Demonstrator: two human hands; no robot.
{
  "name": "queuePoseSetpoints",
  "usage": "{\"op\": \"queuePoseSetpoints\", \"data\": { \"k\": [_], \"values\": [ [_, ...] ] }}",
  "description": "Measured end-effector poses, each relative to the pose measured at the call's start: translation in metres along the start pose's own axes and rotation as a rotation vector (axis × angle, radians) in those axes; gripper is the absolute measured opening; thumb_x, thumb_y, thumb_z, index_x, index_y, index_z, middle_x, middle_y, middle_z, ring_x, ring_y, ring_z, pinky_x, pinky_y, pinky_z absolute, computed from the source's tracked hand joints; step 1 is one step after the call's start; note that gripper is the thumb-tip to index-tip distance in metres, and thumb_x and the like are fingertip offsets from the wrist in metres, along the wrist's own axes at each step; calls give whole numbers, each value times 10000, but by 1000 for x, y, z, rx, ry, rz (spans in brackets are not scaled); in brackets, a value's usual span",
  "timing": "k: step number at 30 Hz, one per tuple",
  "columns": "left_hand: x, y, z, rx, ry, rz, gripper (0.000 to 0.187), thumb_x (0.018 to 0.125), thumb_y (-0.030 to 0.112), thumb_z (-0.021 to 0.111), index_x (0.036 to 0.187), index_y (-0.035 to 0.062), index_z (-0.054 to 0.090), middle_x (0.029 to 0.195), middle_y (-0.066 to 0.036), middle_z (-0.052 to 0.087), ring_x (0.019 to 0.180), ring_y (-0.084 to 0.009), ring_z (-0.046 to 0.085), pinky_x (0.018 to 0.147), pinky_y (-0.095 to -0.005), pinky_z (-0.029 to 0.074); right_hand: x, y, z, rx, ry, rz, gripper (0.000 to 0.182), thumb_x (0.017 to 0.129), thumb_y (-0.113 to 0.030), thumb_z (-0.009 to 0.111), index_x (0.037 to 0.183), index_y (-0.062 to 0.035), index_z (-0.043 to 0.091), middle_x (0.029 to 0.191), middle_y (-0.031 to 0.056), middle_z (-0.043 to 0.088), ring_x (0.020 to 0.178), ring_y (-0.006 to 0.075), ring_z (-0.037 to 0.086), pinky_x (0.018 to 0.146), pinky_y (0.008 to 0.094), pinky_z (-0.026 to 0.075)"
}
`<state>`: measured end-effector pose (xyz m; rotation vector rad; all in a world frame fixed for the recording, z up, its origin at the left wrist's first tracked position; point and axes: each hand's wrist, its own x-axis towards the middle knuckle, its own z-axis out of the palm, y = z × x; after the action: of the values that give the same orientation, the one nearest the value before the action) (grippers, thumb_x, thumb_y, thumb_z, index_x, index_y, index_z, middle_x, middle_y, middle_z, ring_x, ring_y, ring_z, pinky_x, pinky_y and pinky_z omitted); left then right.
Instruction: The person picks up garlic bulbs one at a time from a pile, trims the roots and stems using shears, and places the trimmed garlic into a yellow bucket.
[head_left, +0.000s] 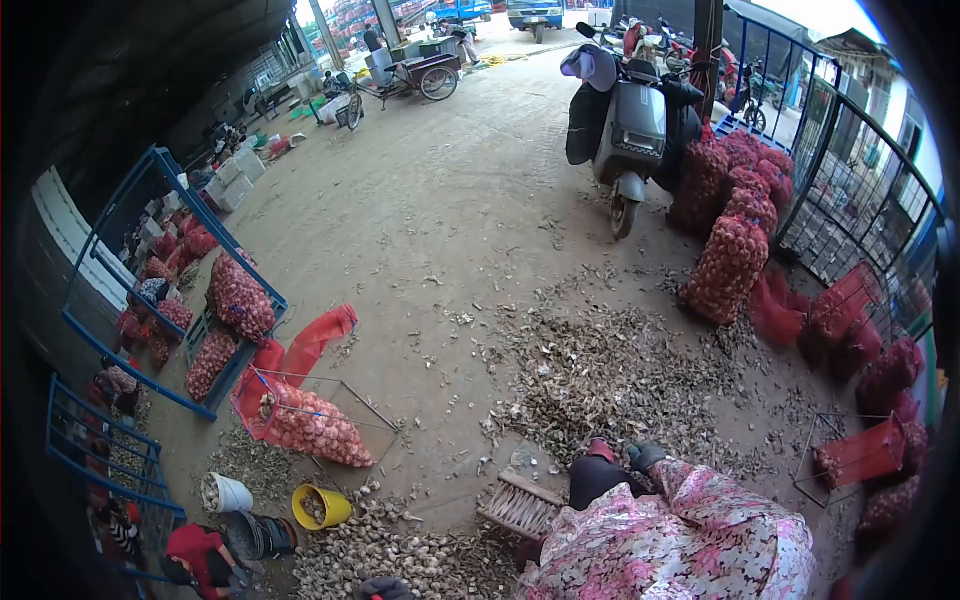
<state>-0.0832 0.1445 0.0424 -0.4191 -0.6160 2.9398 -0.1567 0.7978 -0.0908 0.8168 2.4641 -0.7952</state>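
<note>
"Fingers first: gripping or spread?"
"Impossible to say; mostly cut off at the bottom edge. Just the dark back of a gloved hand (385, 588) visible, by position probably the left. Right hand out of frame."
"And closest to the glove?"
"Loose garlic bulbs (370, 547), heaped on the ground just ahead, near the yellow bucket (340, 506)."
"Good handling?"
"Best to take each by its round body, gently, without bruising."
"Pointing where?"
"Singly, too small to read. Heap longest left to right, toward the slatted wooden piece (521, 505) beside a co-worker's floral garment (690, 540)."
</note>
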Motion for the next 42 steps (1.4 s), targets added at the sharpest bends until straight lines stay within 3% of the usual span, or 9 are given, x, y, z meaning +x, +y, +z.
{"op": "queuePoseSetpoints", "data": {
  "k": [3, 10, 14, 21, 24, 28, 34, 36, 42],
  "values": [
    [103, -184, 27, 435, 143, 174, 358, 864, 247, 562, 1116, -4, 595, 770, -29, 687, 680, -121, 633, 754, -331, 520, 19, 81, -23, -84, 24, 166, 416, 874, -402, 476, 1068, -79, 651, 1067, 204, 629, 1022, 366, 591, 904, 425, 457],
    [213, -398, 13, 565, 347, -46, 343, 901, 230, 508, 1122, -21, 580, 702, -4, 615, 606, -118, 552, 681, -312, 472, 90, 130, -81, -84, -57, 191, 431, 868, -416, 464, 1042, -74, 661, 1055, 211, 631, 1020, 373, 591, 896, 430, 462],
    [248, -434, -8, 426, 378, -164, 371, 924, 291, 480, 1149, 8, 564, 754, -36, 626, 661, -164, 581, 728, -357, 470, 131, 69, -149, -36, -6, 64, 397, 863, -399, 516, 1039, -71, 654, 1002, 190, 654, 931, 345, 631, 847, 412, 485],
    [292, -447, -6, 494, 451, -199, 328, 903, 233, 492, 1103, -16, 569, 727, -26, 629, 640, -169, 578, 713, -356, 476, 186, 66, -161, 1075, 64, 48, 267, 963, -262, 472, 995, -29, 600, 740, 86, 626, 588, 171, 607, 572, 304, 519],
    [315, -444, -6, 511, 459, -231, 330, 905, 197, 491, 1129, -39, 544, 760, -45, 641, 672, -166, 611, 747, -367, 502, 214, 152, -100, 792, 199, 93, 274, 951, -286, 488, 1003, -41, 599, 736, 93, 627, 573, 161, 605, 566, 307, 515],
    [355, -422, -28, 689, 480, -238, 347, 898, 149, 495, 1190, -37, 499, 765, -56, 647, 689, -158, 623, 762, -367, 523, 131, 191, -89, 58, 394, 247, 358, 922, -385, 450, 917, -82, 641, 811, 136, 662, 721, 306, 639, 696, 429, 493],
    [433, -411, -53, 702, 727, -546, 466, 866, 134, 532, 1283, -36, 412, 713, -22, 624, 631, -151, 603, 727, -349, 535, 11, 144, -118, 337, 413, 567, 375, 928, -346, 398, 898, -59, 636, 804, 143, 658, 743, 269, 643, 682, 408, 496],
    [453, -434, -46, 779, 780, -607, 517, 863, 148, 557, 1312, -36, 380, 706, -18, 619, 611, -146, 591, 708, -330, 531, 9, 134, -102, 1163, 354, 834, 376, 939, -313, 384, 899, -24, 620, 801, 129, 651, 700, 233, 638, 641, 364, 513],
    [506, -482, -48, 967, 581, -921, 383, 840, 167, 618, 1114, -89, 539, 717, -51, 632, 649, -158, 596, 756, -322, 517, -24, 65, -88, 1555, 752, 629, 369, 949, -336, 422, 1078, -18, 557, 835, 116, 635, 659, 183, 622, 595, 295, 512]
  ]
}}
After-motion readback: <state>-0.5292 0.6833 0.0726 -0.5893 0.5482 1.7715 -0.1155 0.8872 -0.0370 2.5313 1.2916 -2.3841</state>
